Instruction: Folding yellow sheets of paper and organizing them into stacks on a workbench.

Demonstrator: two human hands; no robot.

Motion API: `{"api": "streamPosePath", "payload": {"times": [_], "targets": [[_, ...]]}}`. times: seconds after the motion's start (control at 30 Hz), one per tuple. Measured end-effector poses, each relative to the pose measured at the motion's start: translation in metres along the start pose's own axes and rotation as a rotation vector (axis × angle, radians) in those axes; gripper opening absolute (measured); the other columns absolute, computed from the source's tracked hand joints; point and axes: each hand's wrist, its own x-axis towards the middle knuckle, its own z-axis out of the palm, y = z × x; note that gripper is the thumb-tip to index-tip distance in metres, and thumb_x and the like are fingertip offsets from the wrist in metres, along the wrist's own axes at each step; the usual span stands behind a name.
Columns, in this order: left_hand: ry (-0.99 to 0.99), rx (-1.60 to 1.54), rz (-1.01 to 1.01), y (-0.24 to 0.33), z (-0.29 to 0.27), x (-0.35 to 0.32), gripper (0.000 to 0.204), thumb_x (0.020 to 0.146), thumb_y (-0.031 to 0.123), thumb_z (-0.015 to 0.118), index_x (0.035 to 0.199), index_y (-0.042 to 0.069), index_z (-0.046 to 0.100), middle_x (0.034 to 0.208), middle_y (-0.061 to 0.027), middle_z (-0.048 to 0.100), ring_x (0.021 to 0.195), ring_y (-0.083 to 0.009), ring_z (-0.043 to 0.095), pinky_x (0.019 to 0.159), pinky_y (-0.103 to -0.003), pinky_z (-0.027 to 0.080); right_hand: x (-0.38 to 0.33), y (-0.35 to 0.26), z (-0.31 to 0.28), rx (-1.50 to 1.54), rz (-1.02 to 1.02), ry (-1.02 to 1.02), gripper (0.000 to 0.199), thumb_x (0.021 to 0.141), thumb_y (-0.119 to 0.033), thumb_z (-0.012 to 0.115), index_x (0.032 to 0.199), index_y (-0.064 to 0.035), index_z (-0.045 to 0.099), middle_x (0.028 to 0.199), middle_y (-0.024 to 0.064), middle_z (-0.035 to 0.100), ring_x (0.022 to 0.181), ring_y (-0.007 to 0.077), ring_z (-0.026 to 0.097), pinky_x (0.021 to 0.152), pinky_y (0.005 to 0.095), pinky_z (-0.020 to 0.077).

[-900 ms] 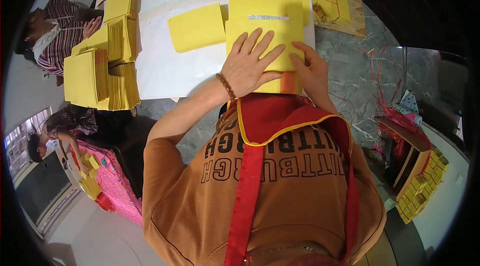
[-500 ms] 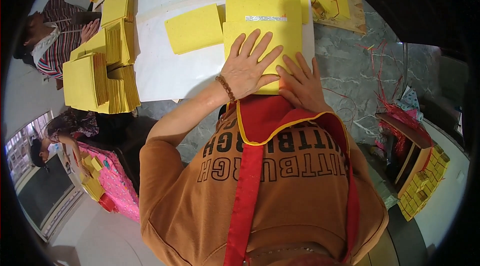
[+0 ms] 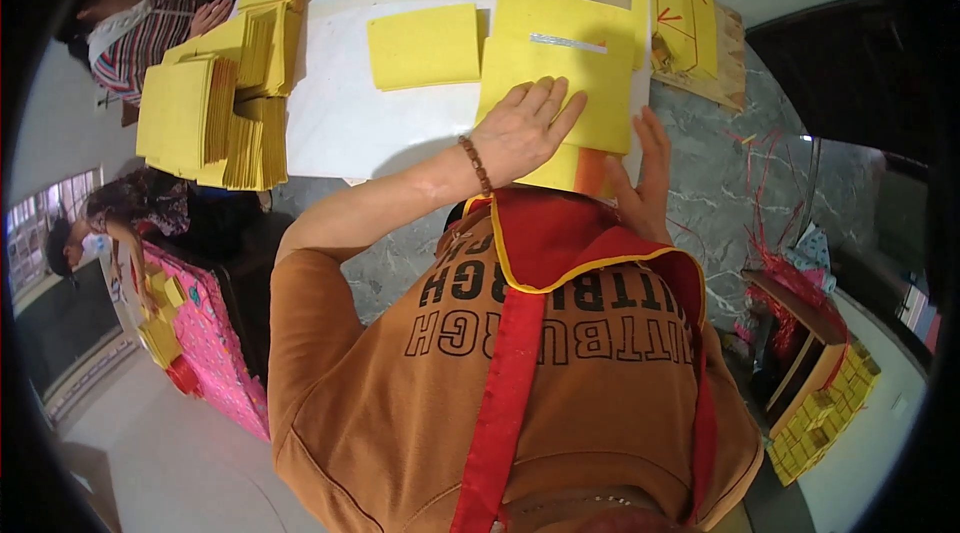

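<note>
A folded yellow paper sheet (image 3: 590,83) lies at the near right edge of the white table (image 3: 335,123), on top of other yellow sheets. Flat on its lower part rests my left hand (image 3: 528,133), its fingers stretched out close together. Just beyond the sheet's right edge is my right hand (image 3: 645,188), fingers pointing up and thumb apart, holding nothing that I can see. An orange patch (image 3: 592,173) shows between the two hands. A silver strip (image 3: 565,43) runs across the yellow paper above my left hand.
Another yellow stack (image 3: 425,48) lies left of the sheet. Thick yellow paper bundles (image 3: 180,123) line the table's left side, near a co-worker in a striped top (image 3: 165,18). Tied yellow bundles (image 3: 685,13) sit on a wooden board at the right. A second person works at a pink-covered table (image 3: 205,333).
My right hand has come off the paper to its right edge, uncovering more of the orange patch. My left hand's fingers have drawn together. The whole view has shifted slightly.
</note>
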Motion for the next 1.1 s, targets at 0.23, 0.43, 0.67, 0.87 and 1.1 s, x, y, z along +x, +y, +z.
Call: {"api": "streamPosePath", "payload": {"times": [0.23,0.43,0.67,0.87,1.1], "targets": [[0.415,-0.179,-0.16,-0.04,-0.033,-0.004,0.051,0.063,0.0,0.056,0.114,0.003,0.055,0.112,-0.0101,0.059,0.1,-0.0238,0.055,0.08,-0.036,0.044,0.005,-0.004,0.001,0.079,0.011,0.059,0.064,0.08,-0.013,0.062,0.135,0.0006,0.03,0.138,0.0196,0.033,0.127,0.0348,0.032,0.104,0.0418,0.0249],[0.354,0.129,-0.403,-0.112,0.006,-0.072,0.057,0.067,0.0,0.056,0.123,0.012,0.052,0.121,-0.0047,0.055,0.11,-0.0224,0.05,0.089,-0.039,0.035,0.003,0.007,0.01,-0.158,-0.085,-0.062,0.05,0.08,-0.017,0.062,0.125,-0.003,0.047,0.134,0.0134,0.041,0.126,0.0367,0.032,0.103,0.0436,0.0257],[0.133,0.135,-0.444,-0.13,0.064,-0.096,0.059,0.07,0.003,0.059,0.125,0.021,0.049,0.123,-0.0029,0.053,0.114,-0.023,0.047,0.092,-0.044,0.033,0.003,0.008,0.013,-0.165,-0.043,-0.087,0.036,0.079,-0.016,0.063,0.114,-0.0091,0.058,0.132,0.0105,0.043,0.125,0.036,0.033,0.103,0.0442,0.0263],[-0.11,0.069,-0.407,-0.131,0.076,-0.097,0.065,0.073,0.011,0.063,0.132,0.025,0.041,0.132,-0.0067,0.043,0.12,-0.0257,0.04,0.096,-0.047,0.031,0.004,0.008,0.013,-0.098,0.0,-0.092,0.035,0.08,-0.015,0.062,0.114,-0.0082,0.058,0.132,0.0116,0.042,0.124,0.0353,0.032,0.104,0.0438,0.0261],[-0.457,-0.004,-0.482,-0.133,0.076,-0.096,0.077,0.074,0.02,0.058,0.141,0.029,0.021,0.148,-0.0102,0.014,0.135,-0.0295,0.014,0.107,-0.053,0.012,0.004,0.006,0.012,-0.068,0.021,-0.081,0.034,0.079,-0.015,0.062,0.112,-0.009,0.059,0.132,0.0113,0.042,0.126,0.0353,0.03,0.104,0.0435,0.0244]]}}
